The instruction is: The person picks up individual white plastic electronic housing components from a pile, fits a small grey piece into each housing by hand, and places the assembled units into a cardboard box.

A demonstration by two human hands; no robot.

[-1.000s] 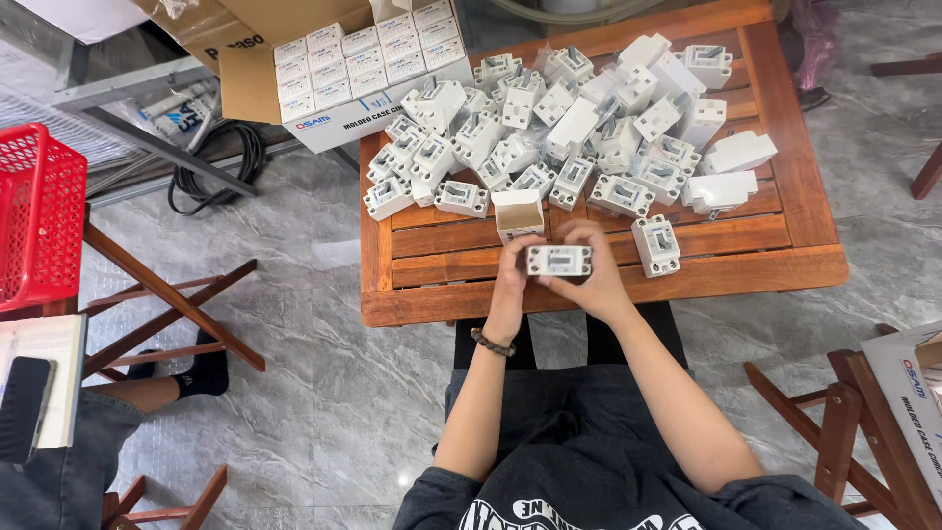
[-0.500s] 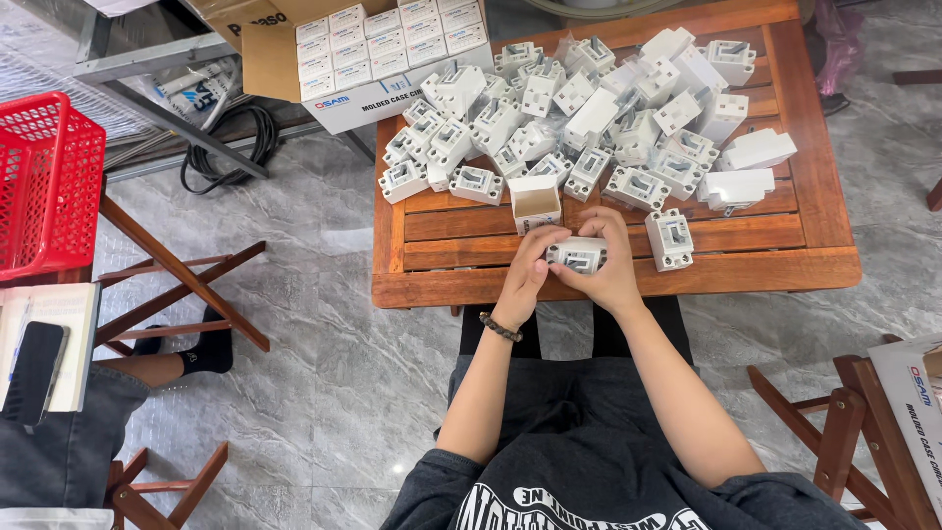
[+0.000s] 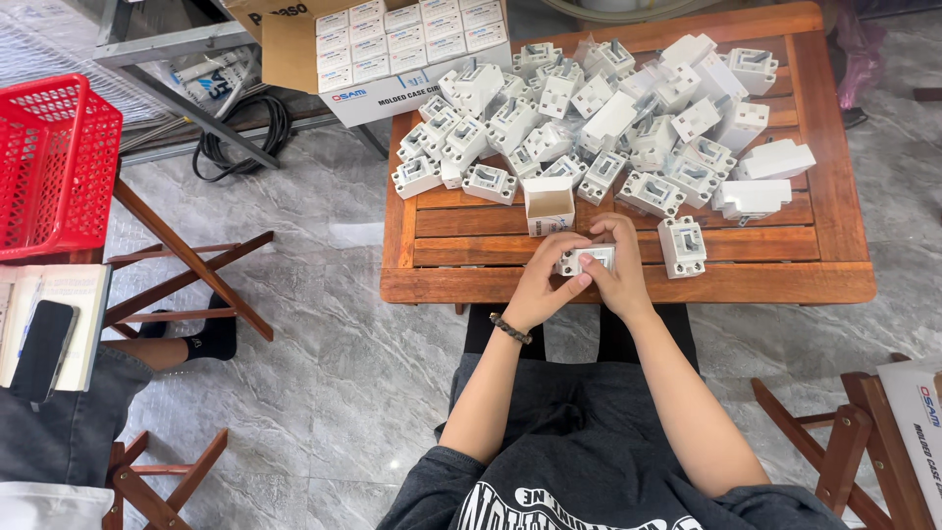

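At the tabletop's near edge, our left hand [image 3: 538, 287] and right hand [image 3: 618, 275] both clasp a white breaker [image 3: 587, 259]. We judge it mid-packing; next it needs lining up with the open small box [image 3: 549, 207] beyond, before the pile [image 3: 608, 108].

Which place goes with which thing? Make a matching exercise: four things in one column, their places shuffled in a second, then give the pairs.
1. white breaker
2. small open box
3. red basket
4. phone

A. upright on the wooden table, just beyond the hands
B. on a notebook, far left
C. between the left hand and right hand
D. on a folding stand, upper left

Pairs: 1-C, 2-A, 3-D, 4-B
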